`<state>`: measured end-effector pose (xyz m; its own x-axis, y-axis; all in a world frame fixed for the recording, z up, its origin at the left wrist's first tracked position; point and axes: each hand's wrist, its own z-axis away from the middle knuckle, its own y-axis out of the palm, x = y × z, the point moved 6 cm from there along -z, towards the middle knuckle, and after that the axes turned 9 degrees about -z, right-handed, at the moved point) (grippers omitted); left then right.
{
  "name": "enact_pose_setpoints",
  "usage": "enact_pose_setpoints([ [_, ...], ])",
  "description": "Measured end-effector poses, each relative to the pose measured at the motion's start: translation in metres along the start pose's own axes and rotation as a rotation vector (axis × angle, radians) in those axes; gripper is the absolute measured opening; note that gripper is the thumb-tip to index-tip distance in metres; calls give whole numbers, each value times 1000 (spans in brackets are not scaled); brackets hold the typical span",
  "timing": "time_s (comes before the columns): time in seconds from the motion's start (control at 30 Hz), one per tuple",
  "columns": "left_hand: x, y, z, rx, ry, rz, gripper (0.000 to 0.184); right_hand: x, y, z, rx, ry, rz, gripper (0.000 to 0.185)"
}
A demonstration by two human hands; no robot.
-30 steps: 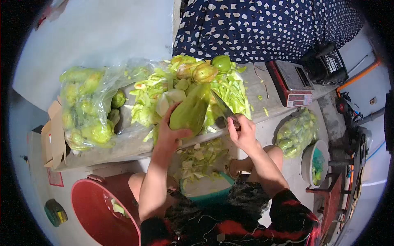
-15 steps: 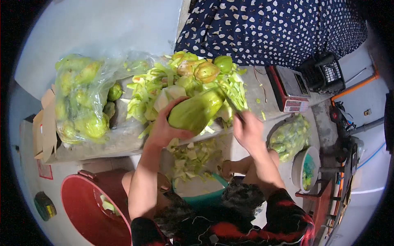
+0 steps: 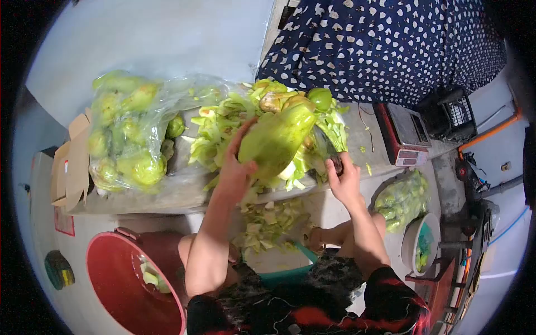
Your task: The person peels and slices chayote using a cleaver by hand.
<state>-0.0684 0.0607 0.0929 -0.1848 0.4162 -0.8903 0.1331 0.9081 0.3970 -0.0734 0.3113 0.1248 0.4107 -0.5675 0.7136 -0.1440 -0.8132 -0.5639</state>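
A large green papaya (image 3: 276, 137) is gripped at its near left end by my left hand (image 3: 237, 162), its narrower end tilted up to the right. My right hand (image 3: 347, 181) is wrapped round the dark handle of a knife (image 3: 337, 163). The blade points up and left beside the papaya, apart from it as far as I can see. Beneath and behind them lies a heap of green and pale peelings (image 3: 215, 131). A smaller whole green fruit (image 3: 320, 99) rests at the back of that heap.
At left, a clear plastic bag (image 3: 131, 134) of green fruit stands by a cardboard box (image 3: 71, 159). A red tub (image 3: 103, 268) is at lower left. A teal basin (image 3: 285, 268) with peelings is between my legs. Right are a scale (image 3: 403, 131), another filled bag (image 3: 403, 201) and a white basin (image 3: 409, 251).
The knife has come down off the papaya, its handle now nearer the ledge edge. The papaya is raised and tilted more steeply. The whole view has shifted slightly.
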Motion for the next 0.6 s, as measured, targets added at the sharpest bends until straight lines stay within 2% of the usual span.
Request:
enact_pose_setpoints([
  [0.07, -5, -5, 3, -240, -43, 509, 65, -1, -2, 3, 0, 30, 14, 18],
  [0.1, -4, -11, 3, -244, -30, 505, 65, -2, -3, 0, -1, 45, 29, 18],
  [0.17, 43, -20, 6, -327, -374, 911, 61, -3, 2, 1, 32, 53, 50, 17],
  [0.23, 37, -18, 2, -299, -345, 845, 58, 6, 0, 3, -54, -47, -28, 22],
  [0.3, 29, -10, 0, -218, -345, 410, 61, 10, -1, 2, -34, -65, -2, 17],
  [0.33, 39, -6, -2, -118, -362, 536, 64, 11, -3, 8, -23, -61, 30, 12],
  [0.37, 43, 2, 9, -110, -386, 541, 64, 11, -5, 18, -29, -38, 41, 12],
  [0.43, 46, 21, 23, -90, -477, 750, 58, 13, -4, 13, -76, -128, 25, 11],
  [0.47, 49, 24, 27, -92, -473, 757, 58, 3, -2, 18, -33, -141, 87, 19],
  [0.5, 52, 23, 28, -118, -474, 570, 61, 4, -3, 16, -28, -148, 86, 19],
  [0.53, 53, 20, 31, -145, -485, 378, 64, 15, 0, 20, -8, -291, 123, 24],
  [0.6, 43, 24, 28, -129, -447, 261, 70, 29, 2, 32, 51, -522, 185, 35],
])
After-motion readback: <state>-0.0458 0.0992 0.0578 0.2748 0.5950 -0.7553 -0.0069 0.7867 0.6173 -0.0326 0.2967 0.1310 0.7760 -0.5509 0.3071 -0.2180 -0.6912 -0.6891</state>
